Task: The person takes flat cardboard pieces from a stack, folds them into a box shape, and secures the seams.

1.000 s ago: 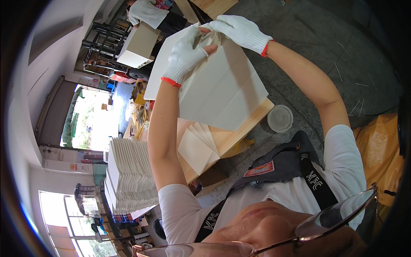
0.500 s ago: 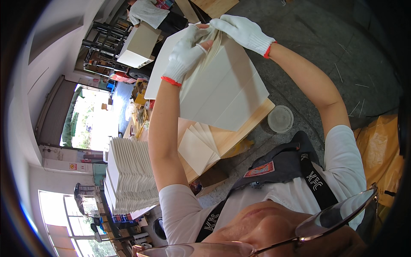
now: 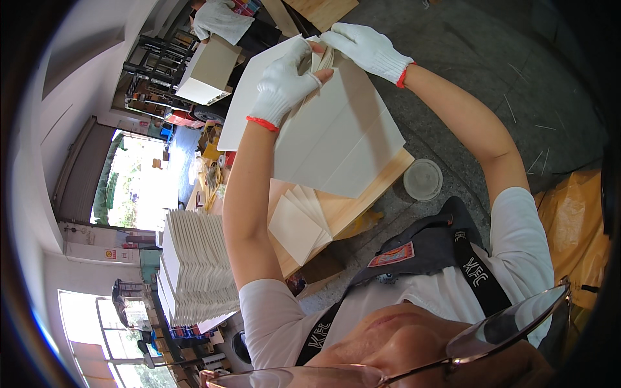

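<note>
White cardboard sheets lie in a pile on a pale wooden table, with several thin edges bunched up at the far end. My left hand, in a white knit glove with a red cuff and bare thumb and fingertip, pinches these raised edges. On their right side, my gloved right hand closes round the far corner of the same sheets; its fingertips are partly hidden. Smaller white sheets lie fanned out on the table nearer me.
A tall stack of folded white boards stands left of my left arm. On the floor to the right of the table is a round tub. A yellow bag sits at far right. Another person bends over a large pale box.
My left hand has shifted slightly right and nearer, its thumb now further across the sheet edges. The bunched edges look more tightly gathered. My right hand has barely moved.
</note>
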`<state>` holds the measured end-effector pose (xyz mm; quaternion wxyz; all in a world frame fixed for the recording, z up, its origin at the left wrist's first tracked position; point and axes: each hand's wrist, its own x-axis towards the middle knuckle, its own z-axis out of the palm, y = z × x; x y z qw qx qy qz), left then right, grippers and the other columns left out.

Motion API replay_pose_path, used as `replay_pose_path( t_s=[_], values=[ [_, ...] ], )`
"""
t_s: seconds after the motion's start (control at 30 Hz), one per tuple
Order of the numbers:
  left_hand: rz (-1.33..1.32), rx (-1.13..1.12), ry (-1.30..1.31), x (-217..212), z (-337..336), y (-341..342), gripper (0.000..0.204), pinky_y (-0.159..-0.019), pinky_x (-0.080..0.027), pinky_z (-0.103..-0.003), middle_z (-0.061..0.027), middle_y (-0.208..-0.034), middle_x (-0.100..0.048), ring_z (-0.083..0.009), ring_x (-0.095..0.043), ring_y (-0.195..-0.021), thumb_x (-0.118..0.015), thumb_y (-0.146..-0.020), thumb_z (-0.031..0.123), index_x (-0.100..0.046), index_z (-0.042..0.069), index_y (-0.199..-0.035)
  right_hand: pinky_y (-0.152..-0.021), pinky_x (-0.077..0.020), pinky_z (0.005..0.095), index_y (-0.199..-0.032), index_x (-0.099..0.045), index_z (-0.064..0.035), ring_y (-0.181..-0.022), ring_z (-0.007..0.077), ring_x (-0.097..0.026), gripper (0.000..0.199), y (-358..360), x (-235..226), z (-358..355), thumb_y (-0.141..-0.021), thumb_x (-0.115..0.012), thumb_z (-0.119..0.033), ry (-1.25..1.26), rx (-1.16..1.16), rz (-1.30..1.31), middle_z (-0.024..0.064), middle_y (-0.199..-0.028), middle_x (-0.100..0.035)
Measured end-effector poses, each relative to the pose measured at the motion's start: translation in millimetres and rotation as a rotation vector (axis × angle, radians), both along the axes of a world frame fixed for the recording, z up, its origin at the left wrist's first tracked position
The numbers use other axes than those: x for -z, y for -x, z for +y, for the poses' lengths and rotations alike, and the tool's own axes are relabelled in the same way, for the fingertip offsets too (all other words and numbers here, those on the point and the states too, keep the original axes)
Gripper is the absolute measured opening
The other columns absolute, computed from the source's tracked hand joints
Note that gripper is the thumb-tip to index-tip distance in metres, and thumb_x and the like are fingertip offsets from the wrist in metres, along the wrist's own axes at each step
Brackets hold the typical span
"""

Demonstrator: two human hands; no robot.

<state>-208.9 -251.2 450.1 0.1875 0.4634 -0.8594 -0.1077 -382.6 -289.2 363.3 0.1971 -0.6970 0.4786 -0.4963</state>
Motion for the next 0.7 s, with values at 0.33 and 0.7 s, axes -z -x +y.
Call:
replay_pose_path(
  t_s=[0.33,0.7],
  values=[
    [-0.036,0.113,0.184,3,-11,-10,0.040,-0.078,-0.048,-0.036,-0.0165,-0.093,-0.067,-0.0298,-0.064,-0.084,-0.058,-0.088,0.017,-0.053,0.008,-0.127,-0.069,-0.0481,0.0405,-0.090,-0.064,-0.0128,-0.074,0.0297,-0.064,0.051,21,-1,-1,-0.094,-0.038,-0.057,0.068,0.122,0.282,0.0102,-0.075,-0.064],
    [0.041,0.007,0.136,4,-11,-9,0.033,-0.087,-0.046,-0.040,-0.0209,-0.105,-0.067,-0.0379,-0.063,-0.099,-0.051,-0.090,0.016,-0.050,0.009,-0.122,-0.070,-0.0478,0.0408,-0.099,-0.061,-0.0132,-0.078,0.0281,-0.064,0.040,3,-18,-2,-0.096,-0.040,-0.047,0.101,-0.002,0.274,0.0115,-0.081,-0.064]
  ],
)
